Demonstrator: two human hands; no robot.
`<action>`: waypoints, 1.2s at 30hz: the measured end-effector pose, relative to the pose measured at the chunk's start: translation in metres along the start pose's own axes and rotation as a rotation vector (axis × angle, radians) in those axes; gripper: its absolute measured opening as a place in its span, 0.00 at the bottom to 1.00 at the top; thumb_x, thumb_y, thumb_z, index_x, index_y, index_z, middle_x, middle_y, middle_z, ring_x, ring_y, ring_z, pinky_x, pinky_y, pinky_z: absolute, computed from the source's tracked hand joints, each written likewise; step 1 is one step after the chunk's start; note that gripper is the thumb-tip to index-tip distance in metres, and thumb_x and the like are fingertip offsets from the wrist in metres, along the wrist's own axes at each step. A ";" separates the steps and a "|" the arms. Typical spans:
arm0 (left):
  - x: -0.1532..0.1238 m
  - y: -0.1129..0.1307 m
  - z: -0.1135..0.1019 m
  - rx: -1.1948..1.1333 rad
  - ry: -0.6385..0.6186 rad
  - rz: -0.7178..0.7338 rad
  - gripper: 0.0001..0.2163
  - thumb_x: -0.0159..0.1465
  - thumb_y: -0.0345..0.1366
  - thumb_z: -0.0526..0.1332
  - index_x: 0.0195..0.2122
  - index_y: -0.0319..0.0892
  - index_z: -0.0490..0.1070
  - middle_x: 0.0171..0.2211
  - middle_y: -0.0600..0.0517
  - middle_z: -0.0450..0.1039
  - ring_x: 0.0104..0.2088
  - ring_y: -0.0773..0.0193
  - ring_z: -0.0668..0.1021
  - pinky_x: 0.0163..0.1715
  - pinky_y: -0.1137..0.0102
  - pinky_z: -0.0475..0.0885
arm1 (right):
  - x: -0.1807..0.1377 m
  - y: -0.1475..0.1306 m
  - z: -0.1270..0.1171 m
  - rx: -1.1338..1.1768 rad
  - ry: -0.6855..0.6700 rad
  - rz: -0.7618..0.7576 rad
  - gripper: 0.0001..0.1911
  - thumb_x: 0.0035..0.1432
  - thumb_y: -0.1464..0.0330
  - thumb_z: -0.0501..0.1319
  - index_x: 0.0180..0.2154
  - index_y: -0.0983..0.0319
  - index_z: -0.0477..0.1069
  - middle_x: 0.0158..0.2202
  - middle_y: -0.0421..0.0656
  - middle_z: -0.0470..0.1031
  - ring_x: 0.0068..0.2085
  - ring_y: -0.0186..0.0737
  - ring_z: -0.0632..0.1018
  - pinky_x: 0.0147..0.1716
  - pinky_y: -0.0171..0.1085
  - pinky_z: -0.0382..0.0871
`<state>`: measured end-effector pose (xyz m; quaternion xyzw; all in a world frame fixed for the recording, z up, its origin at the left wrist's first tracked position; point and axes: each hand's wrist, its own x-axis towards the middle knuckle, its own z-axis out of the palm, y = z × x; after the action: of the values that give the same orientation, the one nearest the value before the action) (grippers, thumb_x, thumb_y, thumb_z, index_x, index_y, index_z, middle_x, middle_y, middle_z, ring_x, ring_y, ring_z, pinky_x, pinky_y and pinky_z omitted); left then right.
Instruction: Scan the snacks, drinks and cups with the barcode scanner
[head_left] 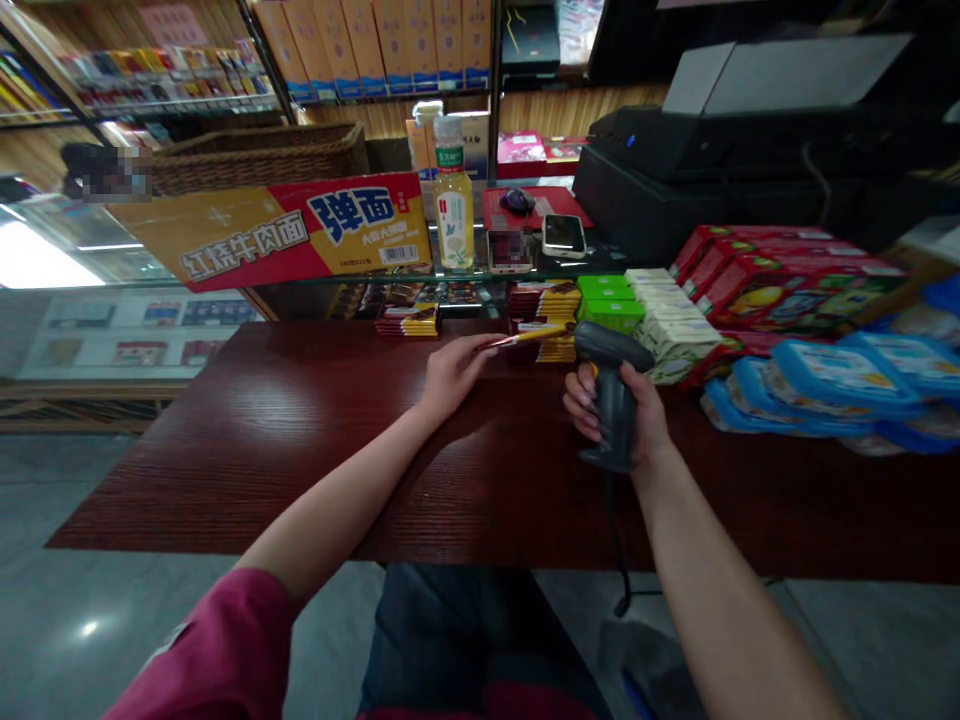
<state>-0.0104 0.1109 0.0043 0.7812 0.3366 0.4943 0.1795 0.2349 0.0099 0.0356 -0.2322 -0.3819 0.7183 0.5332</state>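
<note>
At reddish-brown wood table [232, 450], pinches slim snack bar [532, 338] by one end in left grip [454, 375], presumably leaving most exposed; curls right grip [646, 412] closed around barcode scanner [616, 395].

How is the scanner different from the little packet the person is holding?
The scanner is dark grey, while the packet is yellow and dark red. The scanner is chunky, with a handle and a cable; the packet looks thin, with no cable showing. The scanner's handle points downward, but the packet lies nearly level. Both are held: the scanner in the right hand, the packet in the left hand.
</note>
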 end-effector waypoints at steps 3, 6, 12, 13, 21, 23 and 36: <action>-0.011 -0.006 -0.020 -0.163 0.109 -0.324 0.19 0.68 0.52 0.63 0.48 0.43 0.81 0.44 0.47 0.84 0.43 0.58 0.84 0.44 0.67 0.78 | -0.001 0.003 0.011 -0.032 -0.034 0.085 0.23 0.52 0.48 0.70 0.29 0.61 0.71 0.26 0.38 0.63 0.20 0.32 0.61 0.11 0.29 0.58; -0.014 -0.014 -0.029 -0.298 0.025 -0.476 0.22 0.64 0.56 0.66 0.43 0.40 0.82 0.40 0.47 0.85 0.38 0.59 0.83 0.38 0.69 0.76 | 0.002 0.011 0.018 -0.061 -0.057 0.196 0.22 0.52 0.49 0.71 0.30 0.62 0.73 0.26 0.40 0.65 0.20 0.32 0.63 0.10 0.30 0.59; -0.013 -0.012 -0.025 -0.237 -0.076 -0.458 0.21 0.64 0.56 0.65 0.38 0.42 0.85 0.32 0.51 0.83 0.34 0.62 0.80 0.33 0.71 0.71 | 0.011 0.035 0.022 -0.096 -0.043 0.336 0.22 0.56 0.50 0.69 0.31 0.63 0.73 0.25 0.41 0.67 0.19 0.32 0.65 0.09 0.31 0.62; -0.013 -0.010 -0.025 -0.225 -0.081 -0.455 0.21 0.64 0.56 0.65 0.38 0.42 0.85 0.31 0.52 0.83 0.33 0.62 0.80 0.33 0.71 0.71 | 0.011 0.038 0.022 -0.103 -0.035 0.345 0.22 0.56 0.50 0.69 0.31 0.63 0.73 0.25 0.40 0.67 0.18 0.32 0.65 0.09 0.30 0.62; -0.014 -0.010 -0.026 -0.226 -0.096 -0.463 0.20 0.64 0.55 0.65 0.39 0.42 0.85 0.32 0.50 0.83 0.34 0.62 0.80 0.34 0.71 0.70 | 0.013 0.039 0.028 -0.111 0.015 0.330 0.22 0.54 0.51 0.71 0.29 0.63 0.71 0.24 0.39 0.66 0.19 0.32 0.65 0.09 0.29 0.62; -0.014 -0.009 -0.026 -0.225 -0.094 -0.471 0.20 0.63 0.55 0.66 0.38 0.42 0.85 0.32 0.50 0.83 0.33 0.62 0.79 0.33 0.70 0.70 | 0.013 0.040 0.028 -0.109 0.032 0.319 0.22 0.54 0.51 0.72 0.29 0.63 0.72 0.23 0.39 0.66 0.19 0.32 0.65 0.08 0.29 0.62; -0.015 -0.012 -0.023 -0.240 -0.069 -0.470 0.14 0.65 0.47 0.66 0.39 0.41 0.84 0.34 0.50 0.84 0.35 0.61 0.81 0.33 0.71 0.73 | 0.011 0.042 0.025 -0.135 0.041 0.339 0.20 0.56 0.52 0.70 0.30 0.61 0.71 0.22 0.38 0.66 0.19 0.32 0.65 0.10 0.29 0.63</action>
<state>-0.0391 0.1080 -0.0026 0.6709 0.4414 0.4487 0.3920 0.1886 0.0067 0.0177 -0.3430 -0.3736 0.7658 0.3955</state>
